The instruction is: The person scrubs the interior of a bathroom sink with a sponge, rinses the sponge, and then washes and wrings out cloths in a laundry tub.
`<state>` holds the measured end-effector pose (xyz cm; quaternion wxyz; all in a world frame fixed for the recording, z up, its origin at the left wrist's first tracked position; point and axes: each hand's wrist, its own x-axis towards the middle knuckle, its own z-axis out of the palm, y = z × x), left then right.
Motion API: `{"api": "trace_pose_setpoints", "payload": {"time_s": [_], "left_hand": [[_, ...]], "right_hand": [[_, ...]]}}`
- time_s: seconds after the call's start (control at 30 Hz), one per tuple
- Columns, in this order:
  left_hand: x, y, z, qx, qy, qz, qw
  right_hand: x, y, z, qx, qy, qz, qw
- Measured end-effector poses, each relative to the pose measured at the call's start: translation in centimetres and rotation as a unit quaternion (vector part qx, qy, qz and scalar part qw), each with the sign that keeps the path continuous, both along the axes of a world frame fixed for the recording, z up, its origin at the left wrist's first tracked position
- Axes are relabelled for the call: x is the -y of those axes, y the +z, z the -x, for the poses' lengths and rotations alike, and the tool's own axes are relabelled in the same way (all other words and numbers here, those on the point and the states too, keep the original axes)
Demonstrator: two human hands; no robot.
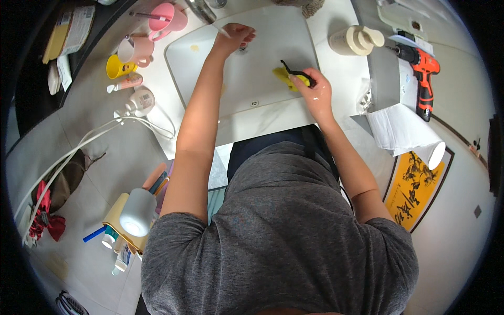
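My right hand [318,91] grips a yellow and black sponge or scrubbing cloth [301,80] over the right side of a white washbasin [260,75]. Wet patches glisten on the back of that hand. Beneath the chrome faucet [201,12], my left hand [235,37] is held near the drain [243,50], its fingers curled and slightly blurred. A thin stream of water [221,30] seems to run onto its wrist. Whether anything is inside the left hand is hidden. Yellowish marks [194,48] show on the basin's left wall.
Left of the basin stand a pink mug [168,19], a paler mug [136,49], a yellow cup [116,67] and a white bottle [141,100]; white cables [84,138] hang nearby. To the right are a pump bottle [350,40], paper roll [409,128] and cordless drill [425,69].
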<state>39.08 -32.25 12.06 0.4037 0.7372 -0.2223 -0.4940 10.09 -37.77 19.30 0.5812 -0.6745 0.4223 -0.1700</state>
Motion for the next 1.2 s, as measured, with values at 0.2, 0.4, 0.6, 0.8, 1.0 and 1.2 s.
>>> {"api": "trace_pose_setpoints", "payload": {"time_s": [0.2,0.4,0.6,0.8,1.0,1.2], "left_hand": [[0.4,2.1,-0.7,-0.082,-0.018,-0.045,0.995],[-0.9,4.5,-1.2,-0.07,-0.037,0.005,0.997],[-4.2,1.1,-1.4,0.399,-0.228,-0.216,0.862],[-4.0,2.2,1.6,-0.033,0.121,0.099,0.987],[-6.1,1.3,3.9,-0.008,0.134,0.053,0.99],[-8.1,2.6,6.3,-0.089,0.155,0.146,0.973]], "right_hand": [[-0.3,-0.9,1.1,0.005,-0.019,-0.005,1.0],[0.5,-1.4,1.4,-0.006,-0.019,-0.001,1.0],[0.6,-1.1,0.6,-0.032,0.019,-0.01,0.999],[0.3,0.0,-0.6,-0.023,0.026,0.001,0.999],[-0.3,1.7,-5.6,0.021,0.081,-0.021,0.996],[1.1,-0.4,-12.4,0.109,0.07,-0.061,0.99]]}}
